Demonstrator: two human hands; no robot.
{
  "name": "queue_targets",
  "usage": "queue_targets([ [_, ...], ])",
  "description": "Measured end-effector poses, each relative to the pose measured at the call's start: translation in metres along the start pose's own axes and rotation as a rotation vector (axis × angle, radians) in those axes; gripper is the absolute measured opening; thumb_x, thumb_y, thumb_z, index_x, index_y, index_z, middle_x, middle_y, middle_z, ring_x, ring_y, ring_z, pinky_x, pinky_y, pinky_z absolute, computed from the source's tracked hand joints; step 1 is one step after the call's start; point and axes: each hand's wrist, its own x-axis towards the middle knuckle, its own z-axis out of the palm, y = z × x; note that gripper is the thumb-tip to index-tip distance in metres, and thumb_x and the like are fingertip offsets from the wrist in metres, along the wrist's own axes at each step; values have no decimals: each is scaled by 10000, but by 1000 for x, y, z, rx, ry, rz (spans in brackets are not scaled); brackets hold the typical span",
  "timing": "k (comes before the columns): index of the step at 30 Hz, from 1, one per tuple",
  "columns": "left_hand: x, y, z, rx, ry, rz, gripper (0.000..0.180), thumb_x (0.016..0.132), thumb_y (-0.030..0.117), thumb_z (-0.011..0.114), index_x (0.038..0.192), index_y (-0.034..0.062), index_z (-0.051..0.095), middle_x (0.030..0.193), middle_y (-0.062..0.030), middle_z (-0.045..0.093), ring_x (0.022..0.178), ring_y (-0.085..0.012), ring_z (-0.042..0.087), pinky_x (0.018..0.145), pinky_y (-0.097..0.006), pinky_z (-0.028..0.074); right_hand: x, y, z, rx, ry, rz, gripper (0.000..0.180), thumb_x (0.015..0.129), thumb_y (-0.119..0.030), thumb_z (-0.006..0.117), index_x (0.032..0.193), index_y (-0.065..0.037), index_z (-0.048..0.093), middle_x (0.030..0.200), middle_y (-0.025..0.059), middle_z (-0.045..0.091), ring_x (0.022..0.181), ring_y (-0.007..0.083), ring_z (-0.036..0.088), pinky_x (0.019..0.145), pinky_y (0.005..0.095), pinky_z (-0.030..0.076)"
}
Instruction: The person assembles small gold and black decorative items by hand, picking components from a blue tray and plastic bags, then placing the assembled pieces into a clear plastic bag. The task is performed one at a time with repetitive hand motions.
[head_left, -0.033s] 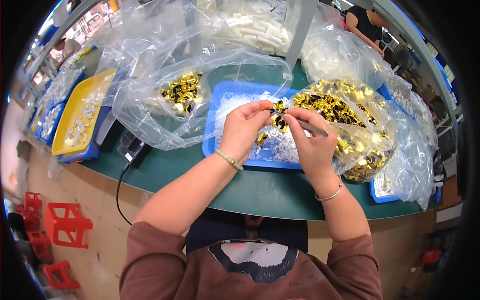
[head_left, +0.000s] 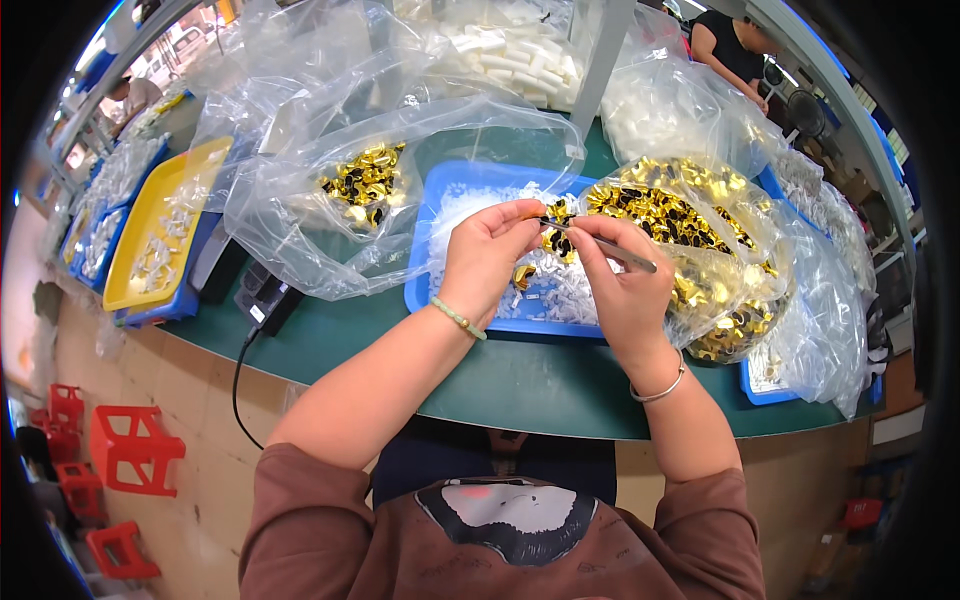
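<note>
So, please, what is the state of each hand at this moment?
Left hand: closed in a pinch by the tip of the tweezers; what it pinches cannot be told.
Right hand: closed, holding the tweezers.

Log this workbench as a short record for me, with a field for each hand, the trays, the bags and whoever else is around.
Left hand: the left hand pinches a small piece, too small to identify
Right hand: the right hand holds metal tweezers, tips at the left fingertips
Blue tray: the blue tray, under the hands, holds white pieces and some gold pieces
Bags: a clear bag left of it and another bag right, both with gold pieces
Yellow tray: the yellow tray, far left, holds small pale pieces
Co-worker: a person, upper right, in black
</note>
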Motion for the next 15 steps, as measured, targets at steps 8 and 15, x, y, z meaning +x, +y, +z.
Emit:
queue_targets([
  [8, -1, -2, -1, -21, -9, 21, 229, 909, 23, 607, 1126, -41, 646, 1102, -103, 672, 967, -148, 651, 882, -254, 539, -1, 5, 1, 18, -33, -64, 116, 809, -19, 746, 909, -5, 689, 824, 101, 688, 714, 207, 667, 641, 285, 522],
  [15, 0, -2, -3, -4, -17, 17, 226, 900, 21, 602, 1113, -41, 648, 1092, -98, 675, 958, -144, 651, 882, -256, 535, 0, -1, 1, -75, -51, -149, 118, 803, -24, 752, 904, -13, 692, 818, 111, 683, 711, 229, 664, 631, 295, 517],
])
